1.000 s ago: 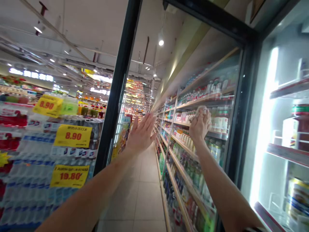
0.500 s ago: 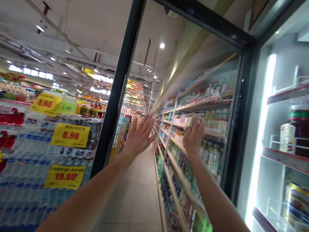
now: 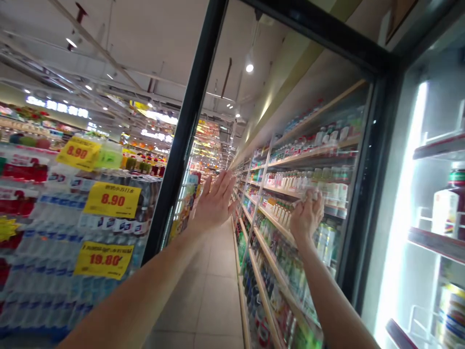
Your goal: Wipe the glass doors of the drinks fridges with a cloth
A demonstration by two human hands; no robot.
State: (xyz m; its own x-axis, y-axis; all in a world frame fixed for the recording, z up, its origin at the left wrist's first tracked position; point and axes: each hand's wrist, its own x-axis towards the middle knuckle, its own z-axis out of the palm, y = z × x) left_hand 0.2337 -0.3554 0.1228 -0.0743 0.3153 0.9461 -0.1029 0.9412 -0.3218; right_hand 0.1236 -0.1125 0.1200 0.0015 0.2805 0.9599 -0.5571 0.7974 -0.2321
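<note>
Far left: shrink-wrapped water packs (image 3: 54,271) stand stacked high, carrying yellow price tags (image 3: 112,199) marked 8.90 and 19.80. More stock sits on top and behind, too blurred to identify. The ceiling (image 3: 145,39) above is white, with exposed rails and small spot lamps. Lit signs run along the far wall.

Centre left: the black frame (image 3: 185,131) of a glass door (image 3: 290,87) rises at a slant from mid-height to the top edge. The door stands swung out across the view.

The left hand (image 3: 216,201) is opened flat, fingers straight and close together, palm laid against the pane just right of the frame. Below it the tiled floor (image 3: 214,291) of the aisle, beige and bare, runs away into the shop.

Centre right, seen through the pane: long shelves (image 3: 283,232) of bottled drinks in several tiers, receding down the aisle.

The right hand (image 3: 307,215) is curled tight on a pale wad (image 3: 311,194), pressed to the glass at about the height of the left hand and well apart from it. The wad is too blurred to tell cloth from paper.

Far right: the door's hinge side meets the open cooler (image 3: 428,194). Inside are a bright vertical light strip (image 3: 403,203), wire-fronted racks with red edging, and a dark bottle (image 3: 448,203) with a white label.
</note>
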